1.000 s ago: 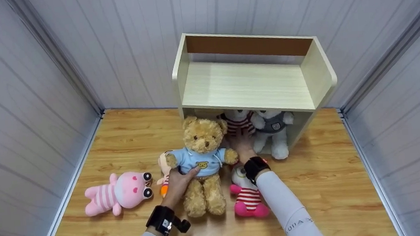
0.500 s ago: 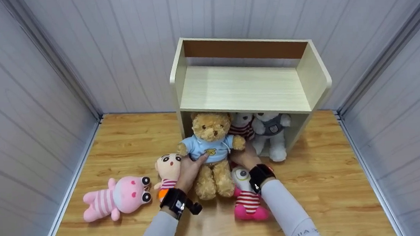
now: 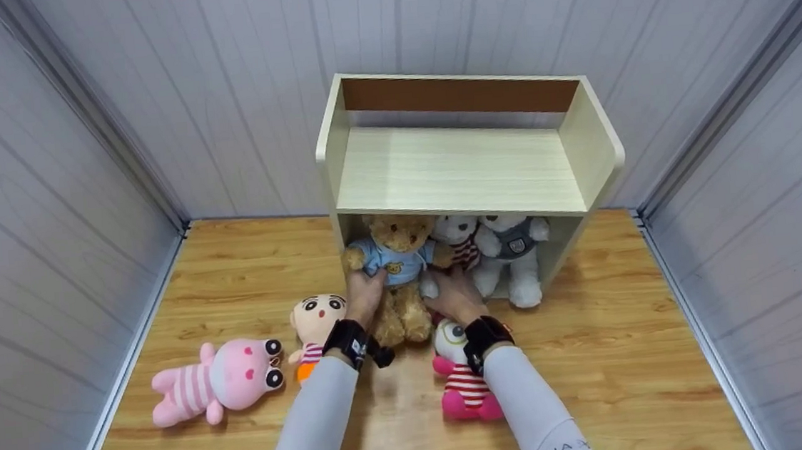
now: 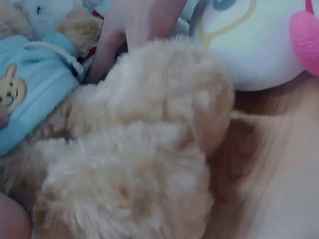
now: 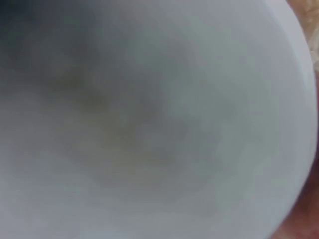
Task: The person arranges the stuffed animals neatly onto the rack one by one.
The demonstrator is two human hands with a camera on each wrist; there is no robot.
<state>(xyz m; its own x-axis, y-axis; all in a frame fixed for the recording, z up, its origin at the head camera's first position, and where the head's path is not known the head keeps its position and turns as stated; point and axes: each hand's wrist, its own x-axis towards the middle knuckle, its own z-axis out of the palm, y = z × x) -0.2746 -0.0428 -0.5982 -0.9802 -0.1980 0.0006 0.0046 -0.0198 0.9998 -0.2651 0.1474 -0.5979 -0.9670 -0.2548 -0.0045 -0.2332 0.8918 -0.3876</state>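
Note:
A brown teddy bear (image 3: 399, 289) in a light-blue hoodie sits at the left of the shelf's lower compartment, legs sticking out. My left hand (image 3: 365, 293) grips its side, the thumb over the hoodie's front. Beside the bear, my right hand (image 3: 455, 294) presses against a white plush dog (image 3: 461, 238) in a red-striped shirt; its fingers look straight in the left wrist view, partly hidden by the bear's leg (image 4: 154, 89). A grey-vested white plush toy (image 3: 514, 252) sits at the right. Under my right wrist lies a doll (image 3: 464, 377) with a striped body and pink feet.
The pale wooden shelf (image 3: 461, 166) stands against the back wall. A pink striped plush toy (image 3: 217, 384) with big eyes and a round-headed doll (image 3: 317, 324) lie on the wooden floor to the left. A blurred white surface (image 5: 149, 124) fills most of the right wrist view.
The teddy bear has moved back into the lower compartment with my left hand on it. My right hand has stayed by the striped-shirt plush dog. The round-headed doll has come into fuller view.

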